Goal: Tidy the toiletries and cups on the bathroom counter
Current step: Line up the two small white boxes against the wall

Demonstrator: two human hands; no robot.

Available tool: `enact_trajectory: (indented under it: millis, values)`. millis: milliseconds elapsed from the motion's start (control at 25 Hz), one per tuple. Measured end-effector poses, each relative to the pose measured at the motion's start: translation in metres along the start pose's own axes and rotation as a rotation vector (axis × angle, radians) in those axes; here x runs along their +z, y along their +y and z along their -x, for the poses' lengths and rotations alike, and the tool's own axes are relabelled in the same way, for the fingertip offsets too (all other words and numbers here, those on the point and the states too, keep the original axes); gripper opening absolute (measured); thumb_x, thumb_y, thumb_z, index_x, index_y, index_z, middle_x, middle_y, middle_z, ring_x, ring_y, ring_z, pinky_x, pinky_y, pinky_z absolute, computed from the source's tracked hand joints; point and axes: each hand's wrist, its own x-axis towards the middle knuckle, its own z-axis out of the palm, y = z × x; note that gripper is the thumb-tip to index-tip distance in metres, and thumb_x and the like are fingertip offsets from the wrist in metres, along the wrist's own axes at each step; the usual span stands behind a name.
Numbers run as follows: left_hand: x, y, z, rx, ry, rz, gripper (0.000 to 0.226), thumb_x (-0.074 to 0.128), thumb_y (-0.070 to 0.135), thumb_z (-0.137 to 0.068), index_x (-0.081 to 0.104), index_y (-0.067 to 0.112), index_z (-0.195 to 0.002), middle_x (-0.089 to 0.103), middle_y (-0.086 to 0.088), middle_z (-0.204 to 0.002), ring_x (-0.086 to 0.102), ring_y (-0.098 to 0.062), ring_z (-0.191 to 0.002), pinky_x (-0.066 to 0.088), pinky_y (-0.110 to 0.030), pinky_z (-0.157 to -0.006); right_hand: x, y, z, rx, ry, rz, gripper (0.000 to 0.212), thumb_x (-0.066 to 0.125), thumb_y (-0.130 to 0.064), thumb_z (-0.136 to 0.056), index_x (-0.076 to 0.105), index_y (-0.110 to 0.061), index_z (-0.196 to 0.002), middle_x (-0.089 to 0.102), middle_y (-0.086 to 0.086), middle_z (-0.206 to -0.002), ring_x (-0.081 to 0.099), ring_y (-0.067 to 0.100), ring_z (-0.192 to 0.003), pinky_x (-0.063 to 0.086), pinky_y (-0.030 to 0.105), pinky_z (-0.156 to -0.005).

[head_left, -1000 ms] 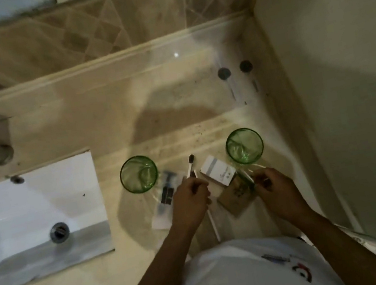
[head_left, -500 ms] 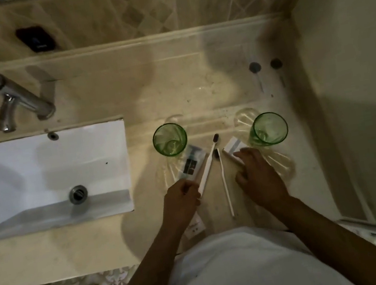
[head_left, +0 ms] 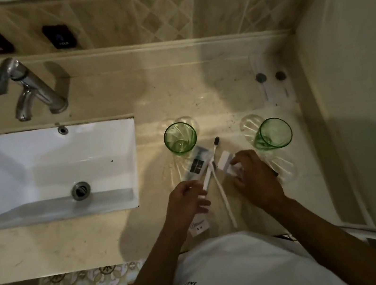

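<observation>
The left hand [head_left: 186,199] has its grip closed in a pinch on the lower end of a white-handled toothbrush with dark bristles [head_left: 210,166], which slants up and away from that grip so that its bristle head lies between the two cups. Just beyond the grip, toward the sink side, a clear plastic sachet with a dark label [head_left: 194,166] lies flat on the beige marble counter [head_left: 74,241], and past it stands a green translucent glass cup [head_left: 180,138], upright. A second thin white toothbrush [head_left: 225,198] lies on the counter between the two hands, running back toward the person's body. The right hand [head_left: 254,176] bends its fingers over a small white rectangular box [head_left: 223,160], the fingertips on its near end; whether that grip truly clamps the box or merely rests on it cannot be told. Beyond and outward of this grip stands another green translucent glass cup [head_left: 273,133], near the side wall. A white rectangular sink [head_left: 37,167] with a chrome tap [head_left: 31,89] sits well apart on the left hand's side.
</observation>
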Motion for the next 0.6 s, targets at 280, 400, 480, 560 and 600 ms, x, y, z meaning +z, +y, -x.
enact_trajectory:
  millis: [280, 400, 480, 560, 600]
  values:
    - [0.008, 0.015, -0.002, 0.045, -0.144, 0.054, 0.019, 0.064, 0.004, -0.093, 0.068, 0.002, -0.111, 0.073, -0.013, -0.099, 0.076, -0.022, -0.083, 0.062, -0.038, -0.065, -0.008, -0.022, 0.041, -0.256, -0.093, -0.2, 0.058, 0.073, -0.017, -0.081, 0.047, -0.026, -0.132, 0.049, -0.009, -0.13, 0.051, 0.001, -0.108, 0.046, 0.01, -0.085]
    - [0.005, 0.019, -0.004, -0.002, -0.169, 0.216, 0.023, 0.066, -0.001, -0.089, 0.063, -0.001, -0.111, 0.071, -0.023, -0.111, 0.072, -0.034, -0.1, 0.062, -0.049, -0.078, -0.014, -0.017, 0.04, -0.012, 0.07, -0.343, 0.055, 0.077, -0.027, -0.081, 0.051, -0.029, -0.129, 0.055, -0.006, -0.118, 0.056, 0.008, -0.092, 0.051, 0.022, -0.076]
    - [0.004, 0.025, -0.003, -0.009, -0.2, 0.255, 0.025, 0.066, -0.005, -0.087, 0.061, 0.0, -0.111, 0.071, -0.025, -0.114, 0.07, -0.038, -0.106, 0.06, -0.053, -0.084, -0.022, -0.016, 0.037, 0.141, 0.09, -0.534, 0.043, 0.075, -0.028, -0.085, 0.056, -0.031, -0.123, 0.064, -0.005, -0.109, 0.061, 0.018, -0.071, 0.058, 0.032, -0.065]
    - [0.008, 0.034, 0.0, -0.006, -0.218, 0.218, 0.024, 0.063, -0.009, -0.089, 0.061, 0.001, -0.112, 0.073, -0.022, -0.111, 0.072, -0.036, -0.103, 0.062, -0.048, -0.083, -0.03, -0.014, 0.033, 0.164, 0.05, -0.647, 0.029, 0.071, -0.023, -0.089, 0.061, -0.028, -0.116, 0.07, -0.005, -0.109, 0.065, 0.021, -0.065, 0.058, 0.03, -0.057]
    - [0.012, 0.037, 0.001, 0.003, -0.219, 0.18, 0.025, 0.063, -0.009, -0.089, 0.061, 0.001, -0.112, 0.074, -0.02, -0.109, 0.073, -0.033, -0.101, 0.062, -0.045, -0.081, -0.034, -0.014, 0.03, 0.153, 0.03, -0.66, 0.024, 0.07, -0.022, -0.091, 0.062, -0.027, -0.113, 0.071, -0.006, -0.108, 0.067, 0.021, -0.064, 0.057, 0.028, -0.055]
